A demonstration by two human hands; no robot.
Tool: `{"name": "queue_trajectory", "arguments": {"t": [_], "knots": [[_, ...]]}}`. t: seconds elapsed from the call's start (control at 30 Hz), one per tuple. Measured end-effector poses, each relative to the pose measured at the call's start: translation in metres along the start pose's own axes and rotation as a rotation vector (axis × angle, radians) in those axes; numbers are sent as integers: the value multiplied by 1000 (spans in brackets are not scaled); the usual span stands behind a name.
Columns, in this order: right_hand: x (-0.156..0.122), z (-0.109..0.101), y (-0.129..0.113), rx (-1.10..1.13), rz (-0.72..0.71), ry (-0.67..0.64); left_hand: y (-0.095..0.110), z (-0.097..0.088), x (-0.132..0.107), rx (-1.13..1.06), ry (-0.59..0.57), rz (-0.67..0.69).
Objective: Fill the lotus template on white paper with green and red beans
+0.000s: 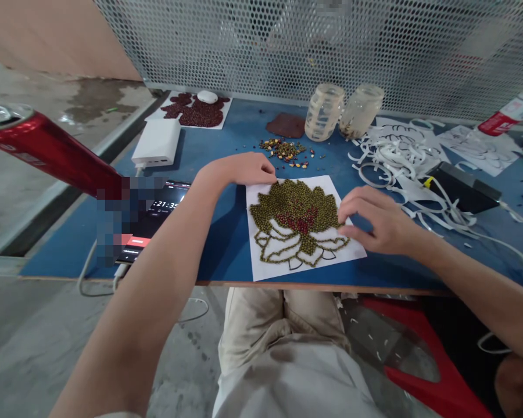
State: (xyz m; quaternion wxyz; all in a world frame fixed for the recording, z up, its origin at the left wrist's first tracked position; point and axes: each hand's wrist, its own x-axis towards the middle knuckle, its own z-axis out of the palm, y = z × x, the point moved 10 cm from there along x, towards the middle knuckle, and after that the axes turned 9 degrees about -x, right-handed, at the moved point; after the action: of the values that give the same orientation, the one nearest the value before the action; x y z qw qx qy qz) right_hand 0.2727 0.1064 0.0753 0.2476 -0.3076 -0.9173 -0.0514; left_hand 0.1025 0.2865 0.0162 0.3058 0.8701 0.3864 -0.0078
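A white paper sheet (261,270) lies near the table's front edge. On it is a flower picture (294,200) of green beans with dark red beans at its middle; some lower petals are bare white inside bean outlines. My left hand (253,168) rests at the sheet's upper left edge, fingers curled together; their tips are partly hidden. At the flower's right edge is my right hand (377,220), thumb and fingertips pinched close by the green beans. Anything between those fingertips is too small to make out.
Loose mixed beans (283,150) lie behind the sheet, near two plastic jars (325,113). White paper strips (396,154) and a black box-shaped object (464,188) are right. At left are a phone (163,212), a white power bank (157,142) and a red can (47,148).
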Motion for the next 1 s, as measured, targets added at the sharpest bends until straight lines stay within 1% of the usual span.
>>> {"name": "queue_trajectory", "arguments": {"t": [0.07,0.13,0.2,0.3,0.37,0.43,0.5,0.77,0.9,1.0], "knots": [[13,-7,24,-94,61,-27,0,0,0,-13,3,4],[26,-9,58,-182,144,-70,0,0,0,-25,5,10],[38,-6,91,-238,190,-106,1,-1,0,-30,4,15],[49,14,129,-285,189,-173,2,-1,-1,-11,1,14],[52,31,145,-294,173,-230,3,-1,-2,6,-2,11],[52,48,154,-298,154,-293,4,-1,-2,15,-2,4],[50,59,158,-315,148,-340,3,-1,-2,18,-3,-7],[50,71,166,-383,176,-398,1,0,-1,5,-6,-11],[48,78,170,-389,207,-372,0,0,0,-9,-3,-13],[46,81,170,-401,200,-338,-1,0,0,-5,-5,-13]]}}
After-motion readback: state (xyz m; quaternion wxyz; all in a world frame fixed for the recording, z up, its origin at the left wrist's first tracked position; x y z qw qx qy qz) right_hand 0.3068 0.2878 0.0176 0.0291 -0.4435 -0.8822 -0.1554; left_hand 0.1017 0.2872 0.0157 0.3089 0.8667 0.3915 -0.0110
